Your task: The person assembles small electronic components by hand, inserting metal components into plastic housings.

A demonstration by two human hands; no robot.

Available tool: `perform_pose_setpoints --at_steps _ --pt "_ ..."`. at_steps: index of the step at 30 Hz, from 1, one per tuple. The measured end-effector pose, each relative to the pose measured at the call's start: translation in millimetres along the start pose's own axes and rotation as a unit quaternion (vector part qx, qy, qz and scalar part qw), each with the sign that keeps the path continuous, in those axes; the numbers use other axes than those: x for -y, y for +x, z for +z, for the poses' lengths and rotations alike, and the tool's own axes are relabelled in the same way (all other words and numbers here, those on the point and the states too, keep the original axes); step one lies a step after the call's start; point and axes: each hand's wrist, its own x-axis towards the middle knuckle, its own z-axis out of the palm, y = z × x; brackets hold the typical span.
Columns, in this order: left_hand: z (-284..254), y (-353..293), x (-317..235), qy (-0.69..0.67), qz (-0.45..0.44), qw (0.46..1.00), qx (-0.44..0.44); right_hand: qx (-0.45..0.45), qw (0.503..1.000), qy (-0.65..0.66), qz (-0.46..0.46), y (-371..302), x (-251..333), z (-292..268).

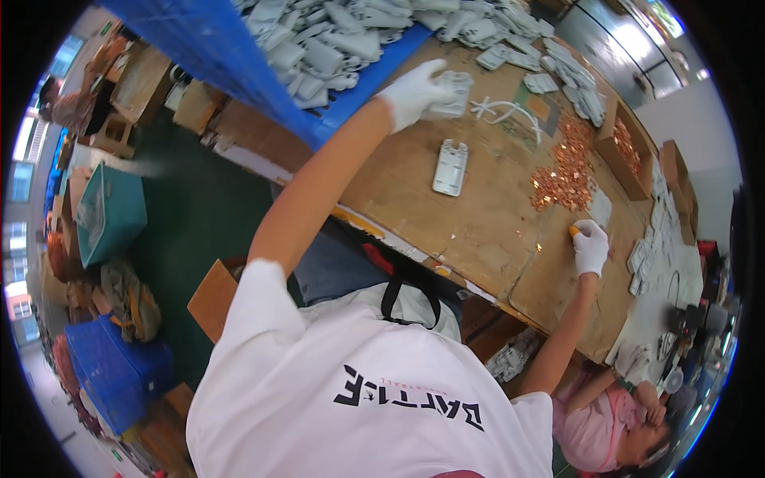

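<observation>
In a white glove, my left hand (412, 99) reaches to the far side of the table. Its fingers are closed on a pale grey plastic casing (453, 95). Another such casing (450, 168) lies by itself on the table, nearer to me. My right hand (590, 248), also gloved, rests low over the table's right part with its fingers curled. A small orange-yellow tip (574, 230) shows at its fingers; what it belongs to is hidden. Just beyond that hand lies a flat whitish piece (599, 207), beside a spread heap of small copper-coloured metal parts (562, 171).
White plastic strips (506, 109) lie past the loose casing. A cardboard box (624, 155) holds more copper parts. Many casings (343, 44) fill a blue bin (275, 76) at the far left. A person in pink (594, 430) sits at lower right. A teal tub (111, 215) stands left.
</observation>
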Motion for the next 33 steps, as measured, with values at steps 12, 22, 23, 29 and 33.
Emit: perform_pose_setpoints --at_steps 12,22,23,29,33 --pt "98 -234 18 0.146 -0.023 0.976 -0.161 0.014 0.986 -0.113 -0.125 -18 37 14" --pt "118 -231 6 0.243 -0.019 0.963 -0.115 0.001 0.998 -0.064 0.012 -25 57 13" --pt "120 -227 6 0.243 -0.022 0.963 -0.116 -0.015 0.999 -0.025 0.015 -26 51 12" --pt "126 -213 7 0.206 -0.008 0.975 -0.086 -0.034 0.999 -0.042 -0.003 -25 39 12" --pt "123 -214 11 0.235 0.012 0.969 -0.079 -0.101 0.976 -0.163 -0.100 -28 38 27"
